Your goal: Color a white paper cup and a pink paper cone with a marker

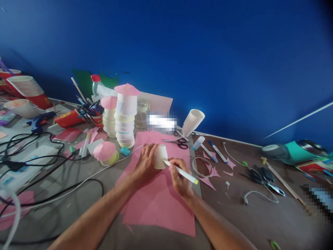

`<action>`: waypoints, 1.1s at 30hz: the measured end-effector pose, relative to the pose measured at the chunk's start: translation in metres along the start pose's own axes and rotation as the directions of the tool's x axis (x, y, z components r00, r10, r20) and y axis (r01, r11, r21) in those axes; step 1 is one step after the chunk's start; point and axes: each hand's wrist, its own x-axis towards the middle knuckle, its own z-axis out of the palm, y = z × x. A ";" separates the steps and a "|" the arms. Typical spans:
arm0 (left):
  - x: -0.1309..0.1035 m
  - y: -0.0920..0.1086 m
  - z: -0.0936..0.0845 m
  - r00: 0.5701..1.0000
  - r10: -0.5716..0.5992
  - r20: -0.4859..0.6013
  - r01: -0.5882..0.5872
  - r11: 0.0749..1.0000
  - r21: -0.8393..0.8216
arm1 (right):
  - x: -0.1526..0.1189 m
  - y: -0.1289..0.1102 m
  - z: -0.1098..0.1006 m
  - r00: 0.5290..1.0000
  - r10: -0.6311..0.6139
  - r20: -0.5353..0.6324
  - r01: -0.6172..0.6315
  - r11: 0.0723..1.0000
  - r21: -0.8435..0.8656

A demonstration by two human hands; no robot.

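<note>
My left hand (146, 160) is wrapped around a white paper cup (161, 156), which stands bottom-up over pink paper (156, 205). In my right hand (179, 177) is a marker (185, 174) with a white barrel and a yellow end. Its tip touches or nearly touches the cup's side; I cannot tell which. Black-handled scissors (179, 141) lie just beyond the cup on the pink sheet. To the left stand a tall tower of stacked cups (125, 121) with a pink cone roof and a shorter tower (109, 121) behind it.
Cables (85, 180) cross the table on the left. A small pink-roofed cup (105, 152) stands near a teal eraser (125, 151). On the right lie pink scraps (208, 180), a glue stick (198, 142), markers (218, 151) and keys (262, 175). A cup stack (193, 122) leans near the blue wall.
</note>
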 end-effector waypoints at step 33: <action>0.001 0.001 -0.001 1.000 -0.008 0.007 0.008 1.000 -0.006 | -0.007 0.009 0.002 0.991 0.118 -0.058 -0.111 0.988 0.111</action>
